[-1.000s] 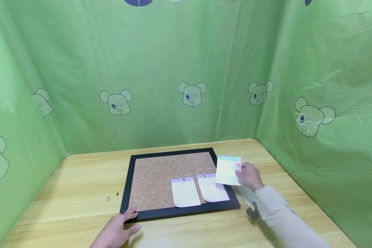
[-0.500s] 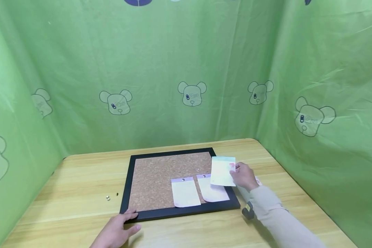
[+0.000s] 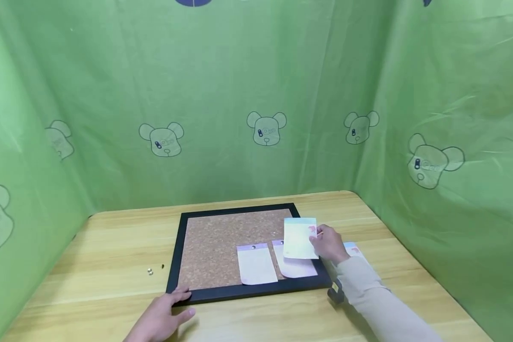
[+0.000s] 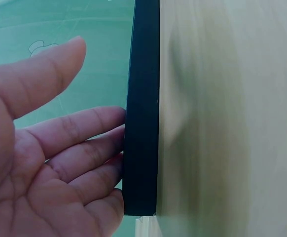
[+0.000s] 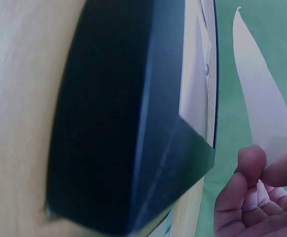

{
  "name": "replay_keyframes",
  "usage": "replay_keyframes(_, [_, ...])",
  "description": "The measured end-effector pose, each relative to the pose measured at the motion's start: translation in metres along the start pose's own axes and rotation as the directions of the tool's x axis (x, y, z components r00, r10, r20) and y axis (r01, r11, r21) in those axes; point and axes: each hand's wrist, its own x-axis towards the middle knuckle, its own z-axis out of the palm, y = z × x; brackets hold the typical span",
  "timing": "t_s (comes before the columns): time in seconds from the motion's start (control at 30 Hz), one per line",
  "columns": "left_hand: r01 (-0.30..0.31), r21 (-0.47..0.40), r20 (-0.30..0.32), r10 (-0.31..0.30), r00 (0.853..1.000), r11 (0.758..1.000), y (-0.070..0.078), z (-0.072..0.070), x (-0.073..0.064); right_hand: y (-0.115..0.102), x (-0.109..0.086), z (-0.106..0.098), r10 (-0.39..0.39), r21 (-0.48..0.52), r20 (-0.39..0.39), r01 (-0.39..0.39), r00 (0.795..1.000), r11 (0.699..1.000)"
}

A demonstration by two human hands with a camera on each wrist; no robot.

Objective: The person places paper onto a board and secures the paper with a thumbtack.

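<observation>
A cork board [image 3: 213, 251] in a black frame [image 3: 256, 288] lies on the wooden table. Two white sheets with purple top bands, the left sheet [image 3: 257, 266] and the right sheet [image 3: 297, 269], are fixed near its front right by silver pins. My right hand [image 3: 330, 244] pinches another note sheet [image 3: 300, 238], blue-banded with a pink print, by its right edge. It overlaps the right pinned sheet in the head view; the right wrist view shows it edge-on, raised above the board. My left hand [image 3: 162, 313] touches the frame's front left corner, fingers extended and thumb apart.
Two small silver pins [image 3: 150, 271] and a tiny dark bit [image 3: 163, 266] lie left of the board. A further note sheet [image 3: 356, 249] lies on the table, partly covered by the right forearm. Green curtains [image 3: 213, 71] enclose the table's back and sides.
My right hand has moved left with the note sheet, bringing it farther over the board and exposing part of the sheet on the table. My left hand stays on the frame corner.
</observation>
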Motion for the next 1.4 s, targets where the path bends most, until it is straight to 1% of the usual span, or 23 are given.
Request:
replay_keyframes(0.23, [0.006, -0.019, 0.002, -0.006, 1.0, 1.0, 0.001, 0.0, 0.0, -0.004, 0.001, 0.008, -0.014, -0.006, 0.011, 0.014, 1.0, 1.0])
replay_keyframes(0.5, [-0.006, -0.011, 0.002, 0.006, 1.0, 1.0, 0.0, 0.0, -0.002, -0.011, 0.0, 0.02, -0.007, 0.035, 0.031, 0.006, 0.999, 0.999])
replay_keyframes(0.77, [0.032, -0.007, 0.007, -0.032, 0.999, 0.999, 0.001, 0.002, -0.001, -0.018, -0.003, 0.028, -0.026, 0.003, 0.043, 0.025, 0.999, 1.0])
replay_keyframes(1.0, [0.008, -0.019, 0.006, -0.008, 1.0, 1.0, 0.001, 0.001, -0.002, -0.025, -0.003, 0.035, -0.027, -0.004, 0.047, 0.027, 0.999, 1.0])
replay_keyframes(1.2, [-0.001, -0.032, -0.005, 0.001, 1.0, 0.999, 0.001, -0.001, -0.003, -0.03, -0.004, 0.04, -0.068, 0.018, 0.05, 0.067, 0.996, 0.998])
replay_keyframes(1.4, [0.011, -0.036, 0.003, -0.011, 1.0, 0.999, 0.002, 0.0, -0.002, -0.033, -0.005, 0.045, -0.096, 0.027, 0.054, 0.094, 0.994, 0.995])
